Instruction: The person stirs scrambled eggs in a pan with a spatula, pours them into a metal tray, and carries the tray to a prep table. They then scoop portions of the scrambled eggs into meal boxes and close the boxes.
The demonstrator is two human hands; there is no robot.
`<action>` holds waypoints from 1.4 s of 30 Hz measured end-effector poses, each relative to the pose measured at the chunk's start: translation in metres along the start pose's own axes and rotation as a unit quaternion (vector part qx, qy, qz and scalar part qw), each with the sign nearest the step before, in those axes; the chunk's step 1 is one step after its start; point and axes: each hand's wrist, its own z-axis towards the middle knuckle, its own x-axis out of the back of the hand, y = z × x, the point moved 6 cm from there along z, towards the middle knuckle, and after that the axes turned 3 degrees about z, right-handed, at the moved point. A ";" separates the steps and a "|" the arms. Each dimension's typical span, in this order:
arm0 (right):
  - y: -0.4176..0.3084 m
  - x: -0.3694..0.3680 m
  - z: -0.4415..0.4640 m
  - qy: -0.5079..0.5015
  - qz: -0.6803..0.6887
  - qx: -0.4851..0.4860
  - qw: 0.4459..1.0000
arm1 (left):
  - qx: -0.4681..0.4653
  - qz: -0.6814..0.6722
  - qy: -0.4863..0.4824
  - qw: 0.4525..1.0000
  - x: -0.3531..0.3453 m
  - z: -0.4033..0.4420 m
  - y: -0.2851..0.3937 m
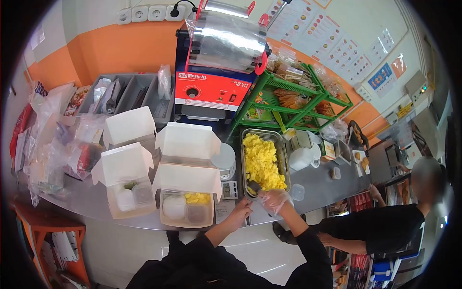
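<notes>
A metal tray (287, 166) of yellow scrambled egg (262, 159) stands on the counter in front of me. My right hand (273, 200), in a clear plastic glove, is closed around a spoon (253, 186) whose dark head dips into the egg at the tray's near end. Just left of the tray's near corner is my left hand (237, 215), bare, its fingers curled together; what they hold, if anything, is hidden. Left of it sits an open meal box (186, 220) with white rice (174, 207), some egg and a lidded clear cup (197, 214).
More open boxes (129, 166) stand to the left, one with rice and a cup. A digital timer (229, 190) lies beside the tray. Behind are a cup sealer (211, 89), a green rack (288, 96) and a grey cutlery bin (137, 96). A person in black (385, 226) stands at right.
</notes>
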 end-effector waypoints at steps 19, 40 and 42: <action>0.068 -0.070 -0.008 0.211 0.353 -0.087 0.907 | 0.103 0.361 -0.098 0.922 -0.007 -0.057 -0.006; 0.077 -0.089 -0.025 0.166 0.749 -0.266 0.584 | 0.005 0.275 -0.036 0.961 -0.010 -0.028 0.012; 0.078 -0.088 -0.033 0.174 0.791 -0.272 0.520 | 0.014 0.328 -0.086 0.941 -0.016 -0.052 0.015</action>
